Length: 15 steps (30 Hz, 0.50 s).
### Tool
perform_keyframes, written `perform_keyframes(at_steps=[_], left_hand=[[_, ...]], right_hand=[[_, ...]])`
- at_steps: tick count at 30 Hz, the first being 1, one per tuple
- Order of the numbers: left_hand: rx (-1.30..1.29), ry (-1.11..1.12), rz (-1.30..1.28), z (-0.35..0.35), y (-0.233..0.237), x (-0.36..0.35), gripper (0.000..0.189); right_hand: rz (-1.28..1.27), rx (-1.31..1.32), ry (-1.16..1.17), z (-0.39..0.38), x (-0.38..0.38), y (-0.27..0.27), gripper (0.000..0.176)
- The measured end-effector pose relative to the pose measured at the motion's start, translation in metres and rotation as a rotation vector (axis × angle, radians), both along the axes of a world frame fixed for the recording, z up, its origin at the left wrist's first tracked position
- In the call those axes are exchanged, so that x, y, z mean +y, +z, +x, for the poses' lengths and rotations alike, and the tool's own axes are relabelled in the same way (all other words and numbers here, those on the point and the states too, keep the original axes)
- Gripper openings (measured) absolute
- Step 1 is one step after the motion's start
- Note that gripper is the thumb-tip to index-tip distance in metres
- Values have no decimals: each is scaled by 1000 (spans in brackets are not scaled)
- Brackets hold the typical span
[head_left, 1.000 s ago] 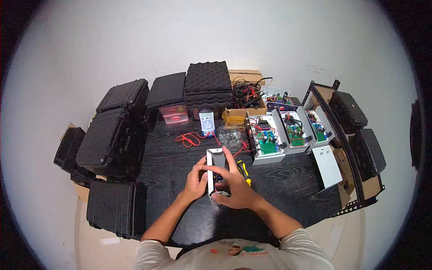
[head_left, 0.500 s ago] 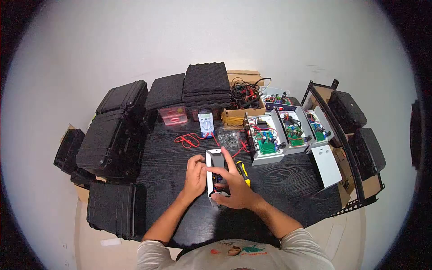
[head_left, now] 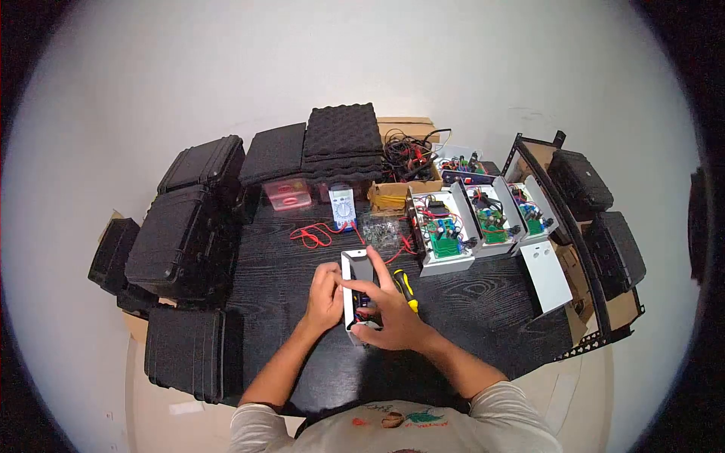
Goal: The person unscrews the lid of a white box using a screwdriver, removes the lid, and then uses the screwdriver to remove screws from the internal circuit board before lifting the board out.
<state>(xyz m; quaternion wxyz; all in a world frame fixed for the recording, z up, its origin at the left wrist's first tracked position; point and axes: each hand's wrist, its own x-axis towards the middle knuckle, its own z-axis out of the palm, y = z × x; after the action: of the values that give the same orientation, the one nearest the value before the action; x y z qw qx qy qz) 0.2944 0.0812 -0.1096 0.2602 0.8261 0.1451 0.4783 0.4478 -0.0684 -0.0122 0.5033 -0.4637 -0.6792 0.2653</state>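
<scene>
A narrow white metal box stands on edge at the near middle of the black table, dark and coloured wiring showing inside. My right hand straddles it from the right, gripping it with thumb low and index finger stretched to the top edge; another finger reaches across to the left face. Against that left face, my left hand is closed with bent fingers pressed together; whatever lies between the fingertips is hidden. Just right of the box lies a yellow-and-black screwdriver, partly behind my right hand.
Beyond the box are a multimeter with red leads and a clear bag of small parts. Open white boxes with green circuit boards stand to the right, near a white cover. Black cases stack at left; a cable carton sits behind.
The view has shifted slightly, so everything sits a little further left. Both hands keep nearly the same hold around the white box; nothing is let go.
</scene>
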Motion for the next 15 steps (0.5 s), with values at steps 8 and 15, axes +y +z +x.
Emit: perform_keyframes(at_steps=[8,15], left_hand=[[-62,18,-49,6,6,-3,9],[45,-30,72,-2,0,5,11]], right_hand=[[1,13,4,0,2,-5,70],[-4,9,7,1,2,-4,71]])
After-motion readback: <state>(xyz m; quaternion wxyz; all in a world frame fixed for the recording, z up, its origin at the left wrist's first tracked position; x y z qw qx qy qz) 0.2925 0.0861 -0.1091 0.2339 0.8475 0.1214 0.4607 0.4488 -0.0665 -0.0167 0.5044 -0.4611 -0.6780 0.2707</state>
